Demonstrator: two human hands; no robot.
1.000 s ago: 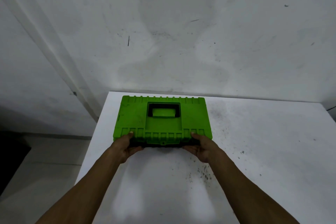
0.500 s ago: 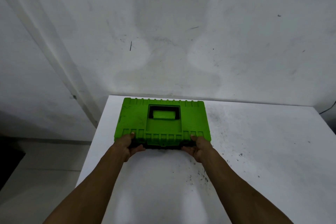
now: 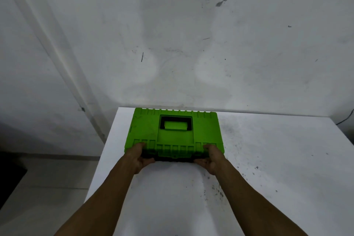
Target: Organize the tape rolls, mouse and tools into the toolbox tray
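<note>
A bright green toolbox [image 3: 145,130] with a black base lies closed on the white table [image 3: 277,159], near its far left corner. A recessed carry handle [image 3: 175,125] sits in the middle of the lid. My left hand [image 3: 138,156] grips the front edge at its left end, thumb under the lid lip. My right hand [image 3: 210,157] grips the same edge at its right end. No tape rolls, mouse or tools are in view.
A stained white wall [image 3: 191,44] rises right behind the table. Dark specks dot the tabletop to the right of the box. The table's left edge drops to a grey floor [image 3: 47,178]. A thin cable [image 3: 346,118] hangs at the far right.
Both hands have kept their hold on the toolbox's front edge. The camera has tilted up a little, so the box sits lower in the frame.
</note>
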